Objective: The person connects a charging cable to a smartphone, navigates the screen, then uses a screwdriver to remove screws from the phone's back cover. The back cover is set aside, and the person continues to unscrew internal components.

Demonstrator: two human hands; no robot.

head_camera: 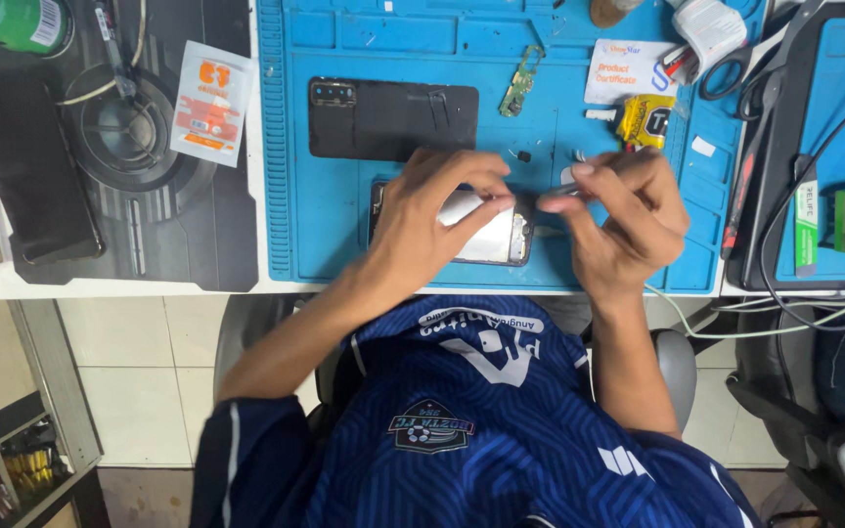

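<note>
An opened phone [494,238] lies on the blue repair mat [325,215] near the table's front edge, its silver inside showing. My left hand [432,220] rests on it, fingers curled over its middle. My right hand [618,220] sits just right of the phone, pinching a thin metal tool [561,189] whose tip points left toward the phone's top end. The phone's black back cover [393,119] lies farther back on the mat. A small green circuit board [517,88] and tiny loose parts [524,155] lie beyond my hands.
A black phone [31,166] and an orange-white packet [212,103] lie on the dark mat at left. A white card [626,68], a yellow roll of tape [647,119], scissors [735,64] and cables [814,293] crowd the right side.
</note>
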